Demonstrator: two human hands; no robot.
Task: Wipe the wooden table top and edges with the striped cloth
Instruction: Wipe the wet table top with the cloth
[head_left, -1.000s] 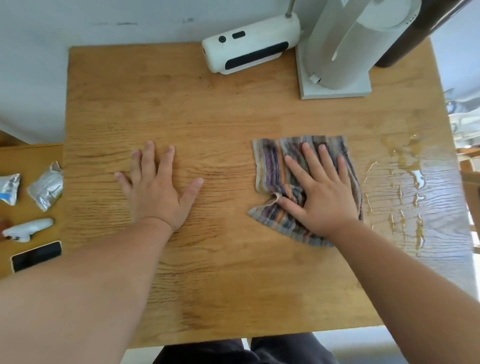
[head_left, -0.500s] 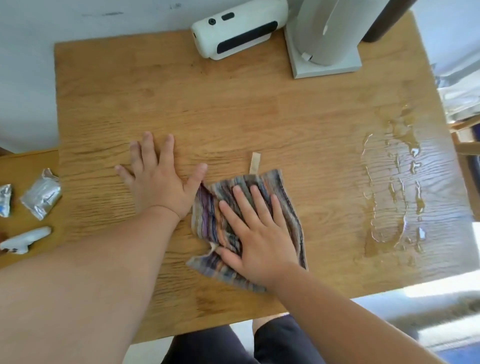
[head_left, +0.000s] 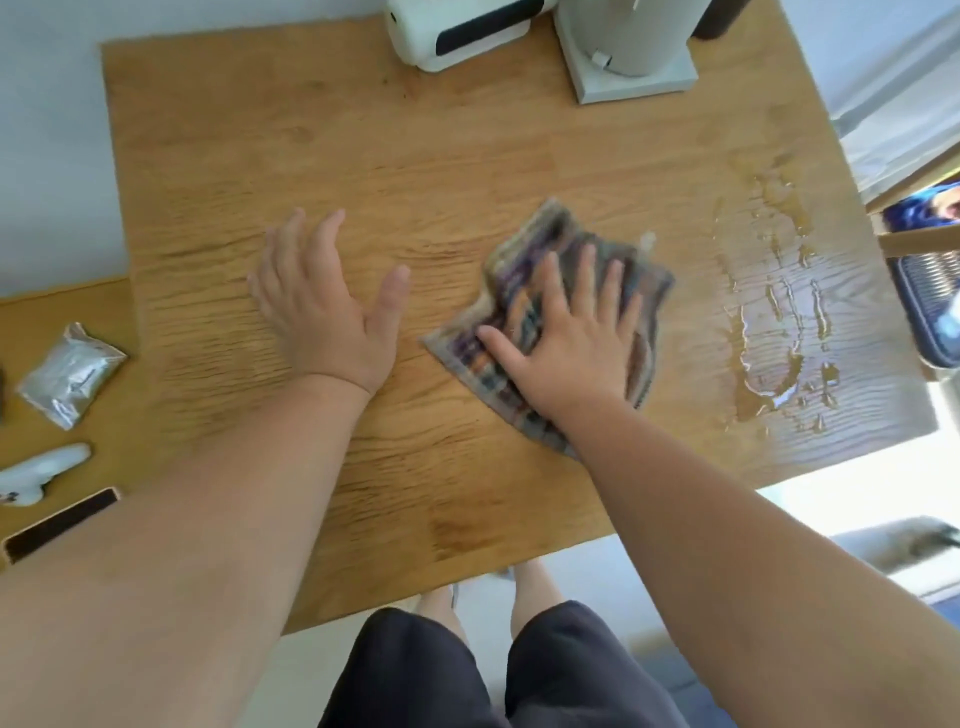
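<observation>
The striped cloth lies crumpled near the middle of the wooden table. My right hand presses flat on the cloth with fingers spread, covering its lower right part. My left hand rests flat on the bare wood to the left of the cloth, fingers apart, holding nothing. A patch of spilled water glistens on the table's right side, just right of the cloth.
A white device and a white stand base sit at the table's far edge. On a lower surface to the left lie a silver packet, a white object and a phone. My legs show below the near edge.
My right hand slid the cloth left toward my left hand, then back to the right toward the water. My left hand stayed flat in place.
</observation>
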